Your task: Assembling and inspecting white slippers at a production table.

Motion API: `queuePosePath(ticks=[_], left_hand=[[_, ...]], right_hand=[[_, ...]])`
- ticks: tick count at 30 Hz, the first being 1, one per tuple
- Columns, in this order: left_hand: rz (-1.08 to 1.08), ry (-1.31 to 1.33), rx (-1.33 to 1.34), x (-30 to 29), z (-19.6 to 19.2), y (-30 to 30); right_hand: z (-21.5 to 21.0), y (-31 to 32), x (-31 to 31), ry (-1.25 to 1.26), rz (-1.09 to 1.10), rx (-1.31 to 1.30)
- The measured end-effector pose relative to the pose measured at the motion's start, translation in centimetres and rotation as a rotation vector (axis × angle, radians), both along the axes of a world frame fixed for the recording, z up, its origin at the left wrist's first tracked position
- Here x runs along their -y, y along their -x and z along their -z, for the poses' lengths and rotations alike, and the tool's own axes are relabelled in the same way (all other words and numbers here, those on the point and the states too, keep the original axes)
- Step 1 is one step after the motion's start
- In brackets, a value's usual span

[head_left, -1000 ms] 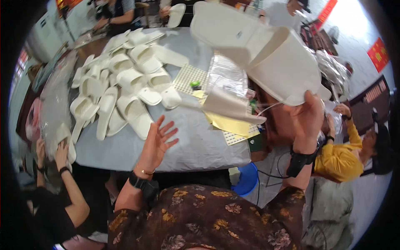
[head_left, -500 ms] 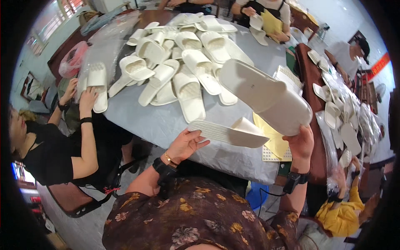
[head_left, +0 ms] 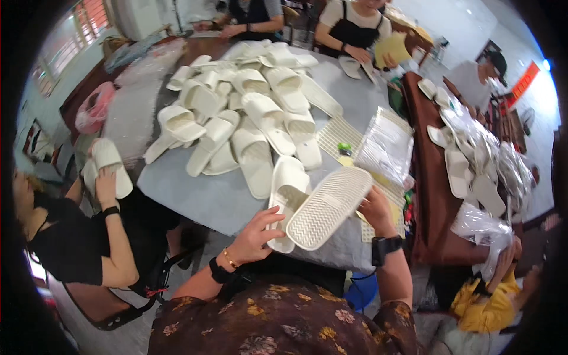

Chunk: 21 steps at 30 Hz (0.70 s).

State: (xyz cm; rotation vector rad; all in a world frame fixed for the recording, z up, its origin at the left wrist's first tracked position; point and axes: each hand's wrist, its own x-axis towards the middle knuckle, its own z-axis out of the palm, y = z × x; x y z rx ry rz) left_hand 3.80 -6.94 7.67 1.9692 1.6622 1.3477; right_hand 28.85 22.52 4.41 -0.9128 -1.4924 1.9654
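Note:
Two white slippers are in my hands above the near edge of the table. My left hand [head_left: 253, 238] grips the heel end of one slipper [head_left: 288, 177], which points away from me with its strap up. With my right hand [head_left: 377, 210] I hold the other slipper [head_left: 331, 208] by its far right end, its zigzag-ribbed sole turned toward me. That sole overlaps the first slipper and hides part of it. Just beyond my hands lies a heap of white slippers [head_left: 257, 157] on the grey-covered table [head_left: 177, 198].
Sticker sheets [head_left: 337, 135] and a clear plastic packet [head_left: 386, 148] lie to the right. A person [head_left: 71, 242] at left holds slippers; another [head_left: 355, 29] across the table handles slippers and a yellow sheet. Slippers and plastic bags cover the brown surface [head_left: 423, 177] at right.
My two slippers have come closer together; the right one has swung down, now showing its ribbed sole. The left one has turned upright. The person at left has lifted slippers off the table.

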Motion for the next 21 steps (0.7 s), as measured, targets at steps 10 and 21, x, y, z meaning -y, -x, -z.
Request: queuePosePath(ticks=[10, 21], left_hand=[[-0.055, 0.157, 0.074, 0.7, 4.0, -1.9], [-0.512, 0.249, 0.154, -2.2, 6.0, -1.8]], right_hand=[[-1.7, 2.2, 10.6, -0.939, 0.235, 0.560], [-2.9, 5.8, 14.1, -1.002, -0.042, 1.114]])
